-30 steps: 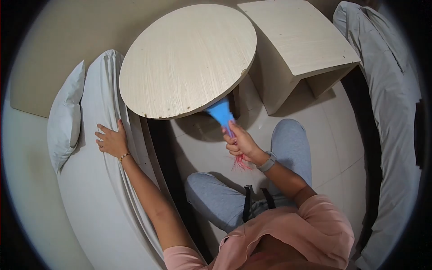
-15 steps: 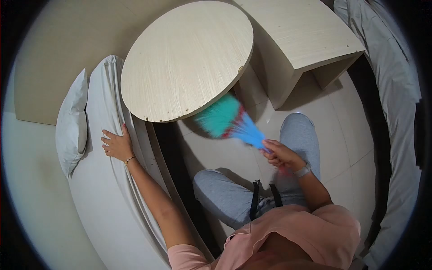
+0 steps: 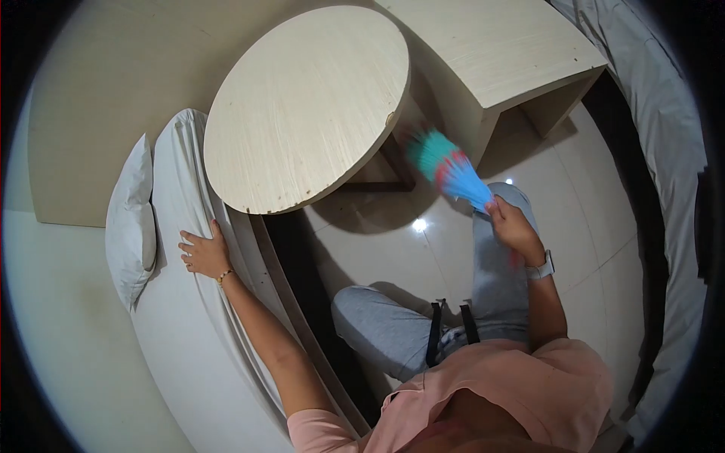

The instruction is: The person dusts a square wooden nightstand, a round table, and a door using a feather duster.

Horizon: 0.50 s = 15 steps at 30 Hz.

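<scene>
My right hand point(image 3: 516, 229) is closed around the handle of a duster point(image 3: 462, 183) with green, red and blue bristles. Its blurred green tip is beside the right edge of a round wooden table point(image 3: 302, 106), in front of the gap toward a box-shaped wooden stand point(image 3: 491, 53). Whether the bristles touch either one, I cannot tell. My left hand point(image 3: 206, 251) lies flat with fingers spread on the white sheet of a bed point(image 3: 181, 325). Just left of that hand rests a white pillow point(image 3: 130, 223).
Glossy tiles cover the floor point(image 3: 589, 219). A dark metal table leg point(image 3: 377, 186) stands under the round top. Along the right side runs another white-covered bed point(image 3: 664, 128). My bent legs in grey trousers point(image 3: 385, 325) are below the table.
My right hand has moved up and to the right with the duster. Its bristles have come out from beneath the round table's front edge to its right side. My left hand stays on the bed.
</scene>
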{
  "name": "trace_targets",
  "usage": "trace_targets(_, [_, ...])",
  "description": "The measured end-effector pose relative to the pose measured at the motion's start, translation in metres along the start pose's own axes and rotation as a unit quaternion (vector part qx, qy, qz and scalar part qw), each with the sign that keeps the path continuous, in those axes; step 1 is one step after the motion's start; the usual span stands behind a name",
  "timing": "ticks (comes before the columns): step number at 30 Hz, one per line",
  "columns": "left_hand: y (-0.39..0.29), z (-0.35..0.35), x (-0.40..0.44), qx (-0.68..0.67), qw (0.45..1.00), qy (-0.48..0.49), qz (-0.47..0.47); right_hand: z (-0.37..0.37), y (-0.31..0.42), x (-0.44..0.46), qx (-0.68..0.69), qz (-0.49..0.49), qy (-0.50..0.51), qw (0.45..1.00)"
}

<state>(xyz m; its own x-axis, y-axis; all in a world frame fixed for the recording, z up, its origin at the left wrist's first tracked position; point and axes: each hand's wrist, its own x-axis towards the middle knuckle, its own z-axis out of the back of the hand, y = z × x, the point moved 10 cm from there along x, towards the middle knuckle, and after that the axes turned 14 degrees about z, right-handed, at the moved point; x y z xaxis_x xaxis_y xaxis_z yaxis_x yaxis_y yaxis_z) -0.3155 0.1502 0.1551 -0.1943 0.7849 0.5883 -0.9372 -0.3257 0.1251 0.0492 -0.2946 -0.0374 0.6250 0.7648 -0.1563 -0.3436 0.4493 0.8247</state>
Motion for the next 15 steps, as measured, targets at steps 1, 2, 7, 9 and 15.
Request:
trace_targets(1, [0.001, 0.000, 0.000, -0.013, 1.000, 0.016, 0.002, -0.004, 0.000, 0.004, 0.061, 0.005, -0.013, 0.998])
trace_targets(2, [0.003, 0.001, 0.000, -0.024, 0.999, 0.032, 0.004, -0.008, 0.003, 0.008, 0.123, 0.010, -0.024, 0.992])
trace_targets(7, [-0.016, 0.025, -0.055, -0.348, 0.922, 0.151, 0.075, -0.021, 0.021, 0.038, 0.194, 0.050, -0.069, 0.977])
trace_targets(9, [-0.065, 0.055, -0.167, -0.659, 0.588, 0.422, 0.205, -0.029, 0.026, 0.049, 0.199, 0.070, -0.078, 0.974])
trace_targets(15, [-0.136, 0.074, -0.210, -0.843, 0.312, 0.362, 0.248, -0.048, 0.028, 0.038, 0.177, 0.036, -0.016, 0.983])
